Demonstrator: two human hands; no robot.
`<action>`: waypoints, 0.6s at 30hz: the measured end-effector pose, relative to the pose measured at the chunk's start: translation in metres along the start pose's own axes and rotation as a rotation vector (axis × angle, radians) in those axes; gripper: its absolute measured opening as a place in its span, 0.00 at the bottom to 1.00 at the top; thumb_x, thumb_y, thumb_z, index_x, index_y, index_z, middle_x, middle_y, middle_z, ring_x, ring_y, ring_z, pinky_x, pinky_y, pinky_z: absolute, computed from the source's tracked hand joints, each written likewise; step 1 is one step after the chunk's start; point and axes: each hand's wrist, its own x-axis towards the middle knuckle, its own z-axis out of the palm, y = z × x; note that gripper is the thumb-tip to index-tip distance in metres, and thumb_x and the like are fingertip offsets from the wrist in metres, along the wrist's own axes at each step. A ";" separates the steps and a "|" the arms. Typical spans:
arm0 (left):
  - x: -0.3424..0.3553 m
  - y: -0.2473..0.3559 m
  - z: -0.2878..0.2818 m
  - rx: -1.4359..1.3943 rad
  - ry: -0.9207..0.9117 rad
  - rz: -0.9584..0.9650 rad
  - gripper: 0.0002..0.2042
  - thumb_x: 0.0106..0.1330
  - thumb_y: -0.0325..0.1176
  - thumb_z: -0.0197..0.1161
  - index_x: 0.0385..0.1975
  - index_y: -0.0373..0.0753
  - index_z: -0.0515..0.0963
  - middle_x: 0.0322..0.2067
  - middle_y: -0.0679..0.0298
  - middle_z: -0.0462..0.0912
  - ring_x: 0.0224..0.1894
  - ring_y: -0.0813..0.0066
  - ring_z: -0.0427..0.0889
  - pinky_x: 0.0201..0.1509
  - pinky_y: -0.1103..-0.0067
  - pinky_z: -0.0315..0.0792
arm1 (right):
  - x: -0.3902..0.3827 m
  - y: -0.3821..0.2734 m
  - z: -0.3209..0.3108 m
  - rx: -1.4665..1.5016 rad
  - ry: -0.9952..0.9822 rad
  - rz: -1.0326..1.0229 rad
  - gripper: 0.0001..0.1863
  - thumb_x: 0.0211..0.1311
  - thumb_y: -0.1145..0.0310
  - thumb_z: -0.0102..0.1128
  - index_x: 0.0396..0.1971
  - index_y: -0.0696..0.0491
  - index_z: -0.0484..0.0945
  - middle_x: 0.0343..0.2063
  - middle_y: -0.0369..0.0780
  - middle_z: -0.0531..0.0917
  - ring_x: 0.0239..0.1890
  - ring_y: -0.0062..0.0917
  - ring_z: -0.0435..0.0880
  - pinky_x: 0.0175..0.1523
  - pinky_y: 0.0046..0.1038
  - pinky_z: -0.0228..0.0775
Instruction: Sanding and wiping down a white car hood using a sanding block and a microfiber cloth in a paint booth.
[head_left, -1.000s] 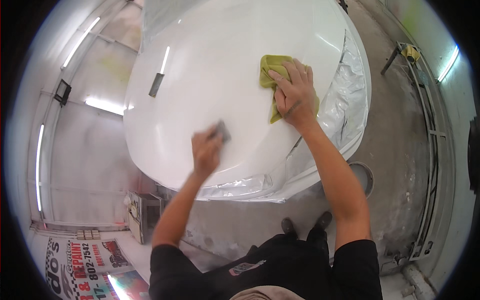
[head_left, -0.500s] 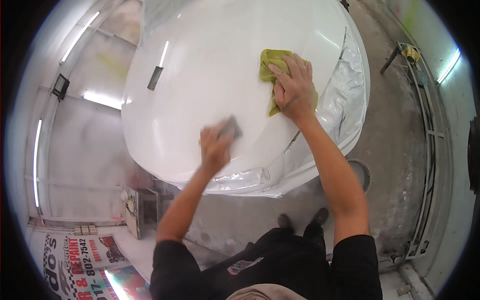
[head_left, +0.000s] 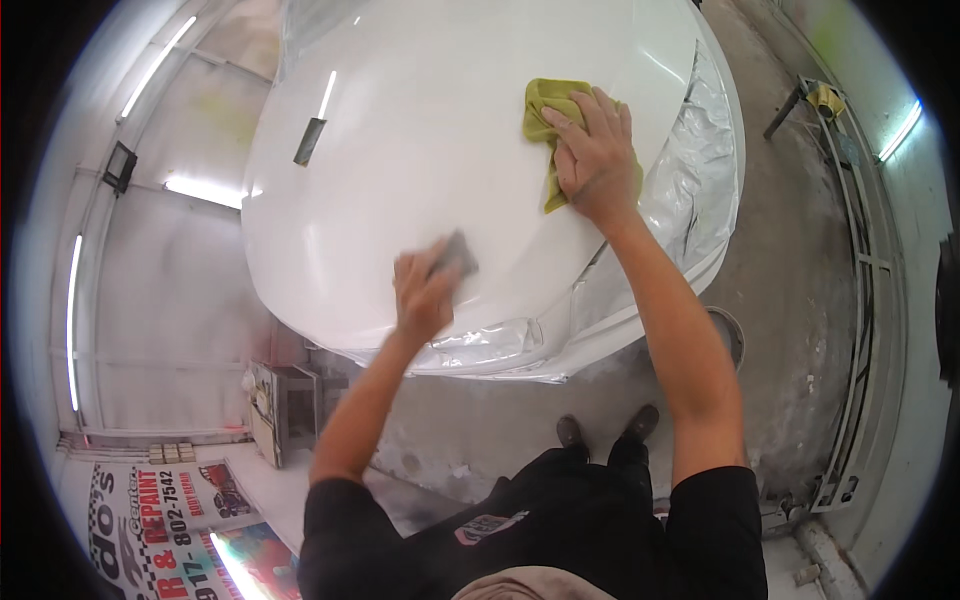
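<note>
A white car hood (head_left: 420, 150) spreads out in front of me. My left hand (head_left: 424, 290), smeared a little by motion, is closed round a dark grey pad (head_left: 456, 256) against the near part of the hood. Whether the pad is sandpaper or a block cannot be made out. Farther up and to the right, my right hand (head_left: 598, 160) presses a crumpled yellow-green cloth (head_left: 545, 100) onto the surface, its fingers bent over it. Part of the cloth is hidden under the palm.
A dark grey rectangular piece (head_left: 310, 141) lies on the hood's left side. Clear plastic sheeting (head_left: 695, 150) covers the right side and front edge. A round bucket-like rim (head_left: 738, 335) shows on the floor; a metal frame rack (head_left: 865, 290) stands right, a small cabinet (head_left: 285, 410) left.
The hood sits slightly higher in the picture. My left hand has shifted slightly left and nearer the front edge with the pad. My right hand stays on the cloth.
</note>
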 end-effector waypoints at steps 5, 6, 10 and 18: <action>0.182 -0.097 0.034 0.136 0.063 -0.206 0.09 0.71 0.25 0.70 0.49 0.37 0.89 0.52 0.58 0.88 0.54 0.51 0.81 0.57 0.64 0.75 | 0.004 -0.008 0.011 -0.071 0.023 -0.013 0.23 0.64 0.70 0.66 0.59 0.43 0.89 0.64 0.44 0.83 0.74 0.48 0.76 0.79 0.62 0.62; 0.183 -0.088 0.048 0.155 0.050 -0.281 0.11 0.70 0.24 0.70 0.50 0.37 0.89 0.52 0.58 0.88 0.53 0.50 0.81 0.59 0.62 0.75 | -0.003 0.000 0.011 -0.105 0.028 -0.013 0.23 0.64 0.70 0.66 0.60 0.42 0.89 0.64 0.44 0.83 0.74 0.48 0.76 0.79 0.61 0.62; 0.037 -0.032 0.028 0.063 0.019 -0.049 0.14 0.67 0.22 0.71 0.51 0.37 0.90 0.59 0.52 0.88 0.57 0.51 0.83 0.65 0.58 0.74 | -0.020 0.009 0.006 -0.173 -0.008 0.072 0.22 0.67 0.69 0.66 0.60 0.42 0.89 0.66 0.47 0.82 0.76 0.52 0.74 0.80 0.62 0.60; 0.077 -0.113 -0.024 0.110 0.037 0.047 0.11 0.69 0.20 0.68 0.49 0.34 0.88 0.55 0.51 0.90 0.53 0.49 0.83 0.59 0.58 0.75 | -0.014 -0.073 0.017 -0.151 -0.107 0.055 0.24 0.66 0.68 0.64 0.61 0.41 0.88 0.68 0.47 0.81 0.76 0.53 0.72 0.81 0.65 0.57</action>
